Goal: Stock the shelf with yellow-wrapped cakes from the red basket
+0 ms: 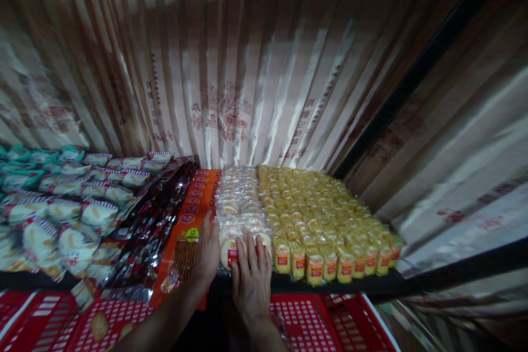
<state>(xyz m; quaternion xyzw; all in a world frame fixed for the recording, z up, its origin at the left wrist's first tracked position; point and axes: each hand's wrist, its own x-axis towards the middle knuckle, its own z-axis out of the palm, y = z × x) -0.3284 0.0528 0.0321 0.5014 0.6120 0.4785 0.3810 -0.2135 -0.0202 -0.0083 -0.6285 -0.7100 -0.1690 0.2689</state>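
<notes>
My right hand (pixel 252 280) lies with its fingers stretched over the front of the rows of white round crackers (pixel 241 212) in clear wrappers with red labels. It touches the front packs and does not grip them. My left hand (pixel 209 245) is held edge-on with straight fingers, along the left side of the same rows. Just left of it rests an orange snack bag (pixel 192 209) with a yellow round sticker and brown sticks showing through a window. Part of this bag is hidden by my left hand and forearm.
Yellow wrapped cakes (pixel 315 220) stand in many rows on the right of the dark shelf (pixel 355 284). Dark shiny packets (pixel 159 212) and white snack bags (pixel 78 245) fill the left. Red baskets (pixel 299 313) stand below. A pleated printed curtain (pixel 264 82) hangs behind.
</notes>
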